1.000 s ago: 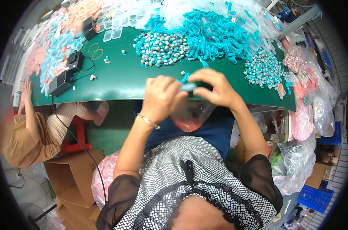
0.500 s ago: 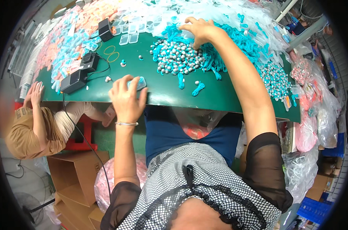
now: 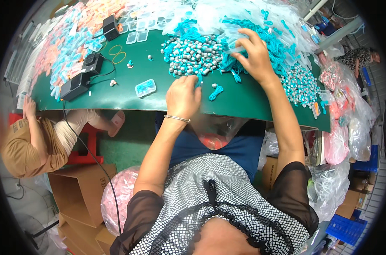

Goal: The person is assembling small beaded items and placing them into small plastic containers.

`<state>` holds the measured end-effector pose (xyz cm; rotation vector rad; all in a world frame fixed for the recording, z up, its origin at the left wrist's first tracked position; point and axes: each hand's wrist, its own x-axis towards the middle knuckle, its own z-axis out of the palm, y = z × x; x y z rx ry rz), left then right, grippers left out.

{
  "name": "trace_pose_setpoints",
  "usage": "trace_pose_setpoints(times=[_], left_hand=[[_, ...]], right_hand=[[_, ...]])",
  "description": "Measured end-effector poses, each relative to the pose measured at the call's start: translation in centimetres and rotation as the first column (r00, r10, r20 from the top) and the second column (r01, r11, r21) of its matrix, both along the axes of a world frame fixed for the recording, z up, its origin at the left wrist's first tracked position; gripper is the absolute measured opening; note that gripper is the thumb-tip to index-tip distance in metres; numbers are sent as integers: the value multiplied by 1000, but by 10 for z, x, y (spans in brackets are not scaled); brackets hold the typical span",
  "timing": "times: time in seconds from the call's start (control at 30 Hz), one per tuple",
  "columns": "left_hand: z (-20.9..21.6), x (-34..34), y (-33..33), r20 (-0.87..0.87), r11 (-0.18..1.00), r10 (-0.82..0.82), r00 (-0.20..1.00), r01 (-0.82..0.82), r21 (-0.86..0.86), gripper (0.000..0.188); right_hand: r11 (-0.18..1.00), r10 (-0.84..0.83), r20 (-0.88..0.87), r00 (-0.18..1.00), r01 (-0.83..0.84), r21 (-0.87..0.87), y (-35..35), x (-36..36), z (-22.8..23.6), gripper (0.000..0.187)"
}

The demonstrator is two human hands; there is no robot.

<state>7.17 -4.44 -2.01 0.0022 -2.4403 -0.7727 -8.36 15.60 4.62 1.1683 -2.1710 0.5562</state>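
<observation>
Along the front of the green table [image 3: 125,98], L hand [image 3: 183,95] is low, fingers curled by a bit of teal cord [image 3: 198,80]; can't tell if it's pinching it or just touching, as the fingers hide most of it. Further up & to the R, R hand [image 3: 253,53] has a clear case [image 3: 231,33] gripped btw thumb & fingers, held above the edge of the cord heap [image 3: 281,53].

Progress, as far as it shows: 1 filled case [image 3: 145,88], w/ blue stuff inside, lies L of L hand, well apart from it; looks shut & done. Case in R hand seems not yet filled. Plenty left, judging by the loose stock: bead pile [image 3: 193,55] just beyond L hand, 2nd bead pile [image 3: 301,85] at far R, plus that cord heap. A small cord bundle [image 3: 216,93] lies btw the hands, nr the table edge, w/ 1 grey bead [image 3: 214,85] just beside it. Spare clear cases [image 3: 137,37] sit toward the back, L of the bead pile, nr a black box [image 3: 110,27].
</observation>
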Motion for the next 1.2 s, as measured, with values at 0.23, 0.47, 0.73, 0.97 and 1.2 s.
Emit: trace_pose_setpoints(times=[0.23, 0.47, 0.73, 0.97, 1.2], left_hand=[[-4, 11, 2, 9, 987, -102, 995, 100, 126, 18], [2, 15, 5, 47, 988, -141, 989, 137, 75, 15], [4, 19, 5, 34, 993, -114, 993, 113, 19, 18], [1, 19, 2, 99, 994, -88, 991, 80, 78, 20], [15, 11, 22, -73, 982, -141, 987, 130, -139, 20]], right_hand=[[969, -162, 144, 976, 185, -162, 50, 68, -45, 42], [968, -157, 271, 950, 203, -149, 65, 91, -51, 65], [964, -166, 387, 907, 232, -131, 85, 99, -50, 93], [758, -119, 418, 900, 355, -548, 106, 102, -58, 44], [809, -269, 668, 694, 539, -234, 137, 132, -47, 29]])
